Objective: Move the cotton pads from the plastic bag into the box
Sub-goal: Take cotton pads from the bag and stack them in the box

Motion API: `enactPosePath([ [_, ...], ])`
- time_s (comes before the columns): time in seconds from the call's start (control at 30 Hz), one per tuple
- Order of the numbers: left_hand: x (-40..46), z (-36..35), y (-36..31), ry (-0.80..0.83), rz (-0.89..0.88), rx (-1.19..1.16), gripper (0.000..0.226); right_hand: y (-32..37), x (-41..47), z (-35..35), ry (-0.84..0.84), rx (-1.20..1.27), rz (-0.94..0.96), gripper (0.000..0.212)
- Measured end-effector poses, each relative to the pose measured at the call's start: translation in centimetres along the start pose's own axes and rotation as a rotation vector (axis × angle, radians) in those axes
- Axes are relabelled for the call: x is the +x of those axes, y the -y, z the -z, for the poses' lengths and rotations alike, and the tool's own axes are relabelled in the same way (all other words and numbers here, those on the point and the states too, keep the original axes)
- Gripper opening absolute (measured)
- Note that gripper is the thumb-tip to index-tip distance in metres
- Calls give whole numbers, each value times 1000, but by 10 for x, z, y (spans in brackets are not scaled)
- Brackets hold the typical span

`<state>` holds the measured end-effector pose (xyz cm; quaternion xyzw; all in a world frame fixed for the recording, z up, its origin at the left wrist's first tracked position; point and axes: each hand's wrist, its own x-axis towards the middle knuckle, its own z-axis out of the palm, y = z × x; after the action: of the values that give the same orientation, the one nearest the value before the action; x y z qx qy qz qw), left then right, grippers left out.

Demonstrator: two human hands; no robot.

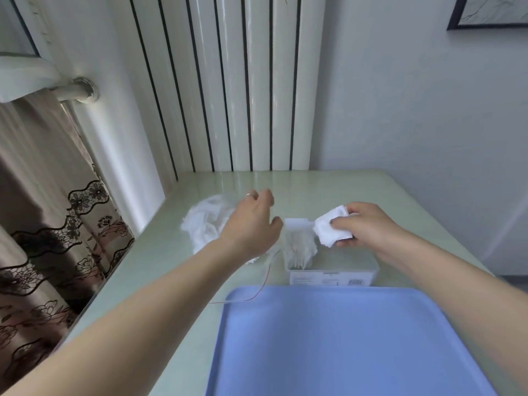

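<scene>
A clear plastic bag (204,221) full of white cotton pads lies on the pale green table, left of centre. My left hand (251,221) hovers over the bag's right side with fingers loosely spread, holding nothing that I can see. A clear plastic box (331,274) stands to the right of the bag, with several cotton pads (300,247) inside at its left end. My right hand (363,224) grips a small stack of white cotton pads (331,228) above the box.
A blue tray (343,344) lies at the table's near edge, right in front of the box. A thin red thread (264,284) trails from the bag toward the tray. A white radiator (228,81) stands behind the table, and a curtain (43,210) hangs at left.
</scene>
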<state>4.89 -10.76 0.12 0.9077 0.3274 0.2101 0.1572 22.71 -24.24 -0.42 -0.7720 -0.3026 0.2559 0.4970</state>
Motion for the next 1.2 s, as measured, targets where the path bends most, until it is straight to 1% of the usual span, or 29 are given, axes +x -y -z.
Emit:
enactPosePath([
  [0.07, 7, -12, -17, 174, 19, -40, 36, -11, 12, 9, -125, -260, 6, 9],
  [0.13, 14, -23, -29, 335, 101, -48, 36, -18, 15, 10, -168, -550, 35, 9],
  [0.17, 17, -27, -31, 384, 138, -39, 37, -19, 14, 7, -162, -658, 42, 10],
  [0.23, 23, -33, -32, 430, 190, -9, 38, -23, 14, -6, -132, -777, 58, 9],
  [0.33, 29, -38, -27, 445, 247, 22, 40, -27, 17, -34, -104, -839, 94, 12],
  [0.43, 34, -44, -20, 437, 270, -17, 39, -32, 23, -52, -85, -780, 118, 9],
  [0.5, 36, -48, -14, 427, 275, -46, 39, -38, 27, -58, -67, -622, 113, 4],
  [0.6, 39, -52, -6, 411, 290, -89, 40, -41, 31, -60, -17, -298, -5, 10],
  [0.7, 42, -56, -2, 403, 307, -127, 34, -38, 33, -55, 58, -112, -117, 19],
  [0.77, 43, -58, 0, 395, 306, -126, 26, -36, 35, -53, 98, -50, -159, 22],
  [0.87, 43, -60, 1, 374, 310, -131, 24, -31, 36, -56, 92, -89, -193, 12],
  [0.97, 42, -57, -1, 384, 301, -122, 26, -27, 32, -60, 87, -176, -150, 6],
  [1.07, 44, -43, 0, 403, 283, -153, 30, -23, 31, -55, 98, -258, -145, 8],
  [1.13, 46, -28, 3, 362, 271, -189, 31, -18, 29, -50, 83, -325, -135, 12],
  [1.2, 44, -9, 10, 292, 269, -228, 29, -13, 22, -46, 55, -452, -62, 21],
])
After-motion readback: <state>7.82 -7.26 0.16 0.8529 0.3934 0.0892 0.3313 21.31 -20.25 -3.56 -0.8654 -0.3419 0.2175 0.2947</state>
